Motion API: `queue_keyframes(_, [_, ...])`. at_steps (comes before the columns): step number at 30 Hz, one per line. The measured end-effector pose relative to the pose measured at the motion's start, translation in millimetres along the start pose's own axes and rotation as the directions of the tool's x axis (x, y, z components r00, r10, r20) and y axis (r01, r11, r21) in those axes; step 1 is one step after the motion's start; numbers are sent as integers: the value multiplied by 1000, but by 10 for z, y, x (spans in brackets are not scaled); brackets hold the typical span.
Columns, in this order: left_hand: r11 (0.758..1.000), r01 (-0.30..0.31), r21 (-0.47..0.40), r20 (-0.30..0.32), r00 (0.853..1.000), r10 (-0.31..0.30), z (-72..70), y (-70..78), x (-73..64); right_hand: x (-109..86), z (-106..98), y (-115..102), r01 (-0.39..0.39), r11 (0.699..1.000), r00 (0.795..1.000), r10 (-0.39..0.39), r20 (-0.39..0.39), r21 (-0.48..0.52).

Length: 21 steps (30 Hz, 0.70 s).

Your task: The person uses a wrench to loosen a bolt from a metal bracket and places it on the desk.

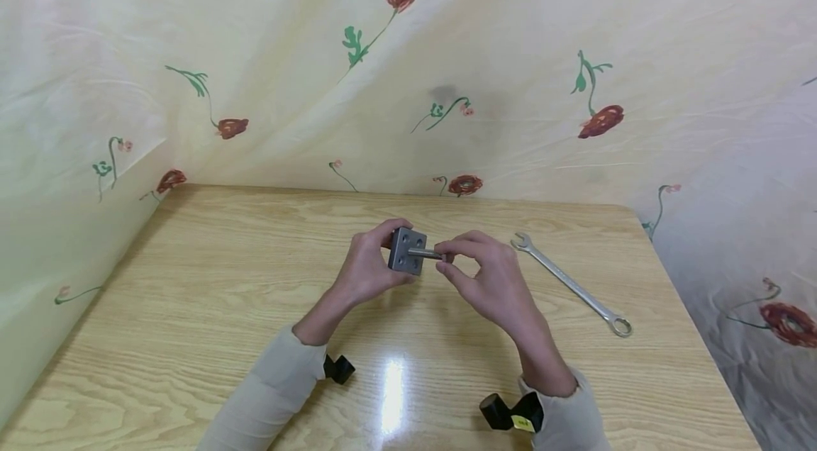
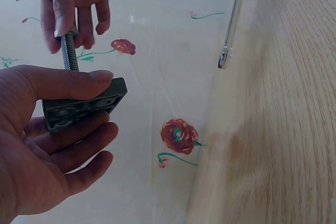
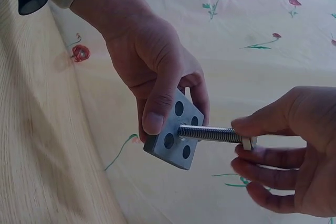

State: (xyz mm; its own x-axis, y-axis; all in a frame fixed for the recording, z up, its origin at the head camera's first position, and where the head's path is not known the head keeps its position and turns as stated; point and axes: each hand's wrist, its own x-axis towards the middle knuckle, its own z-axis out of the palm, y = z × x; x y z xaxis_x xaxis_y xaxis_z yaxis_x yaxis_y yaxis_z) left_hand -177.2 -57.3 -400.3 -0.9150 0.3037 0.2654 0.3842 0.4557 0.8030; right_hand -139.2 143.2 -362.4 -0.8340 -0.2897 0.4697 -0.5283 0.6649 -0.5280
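My left hand (image 1: 371, 263) grips a grey square metal block (image 3: 177, 137) by its edges, thumb on one side and fingers on the other. Several round holes show in the block's face, four-cornered about a middle one. A threaded bolt (image 3: 210, 134) stands out from that middle hole, its tip hidden inside the block. My right hand (image 1: 490, 277) pinches the bolt's hex head (image 3: 249, 142) between thumb and fingers. Both hands hold these parts up over the wooden table (image 1: 255, 281). On the table, right of my right hand, lies a combination wrench (image 1: 571, 284).
A pale cloth (image 1: 287, 82) with painted red flowers hangs behind the table and along its left and right sides. Black wrist cameras (image 1: 340, 369) sit at both sleeves. Light glares off the table in front of me.
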Motion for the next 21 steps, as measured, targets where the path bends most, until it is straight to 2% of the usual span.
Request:
queue_keyframes(6, [1000,1,-23,10,1000,-1,5,-11,3,2,55,26,131,991,987,-129,-99,11])
queue_keyframes(9, [1000,3,-23,11,1000,-3,8,-5,5,10,58,27,155,988,983,-153,-106,16])
queue_keyframes(11, [1000,0,-17,8,1000,0,6,-4,6,12,44,19,126,992,990,-124,-61,23])
queue_keyframes(14, [1000,-10,-7,-1,1000,10,3,-6,7,14,9,4,24,999,999,-25,41,32])
queue_keyframes(17, [1000,-11,-5,-3,1000,11,-4,-4,5,22,-24,-7,-103,994,988,100,116,21])
queue_keyframes(21, [1000,-5,-13,0,1000,5,-12,6,-2,33,-48,-8,-223,975,964,220,152,-1])
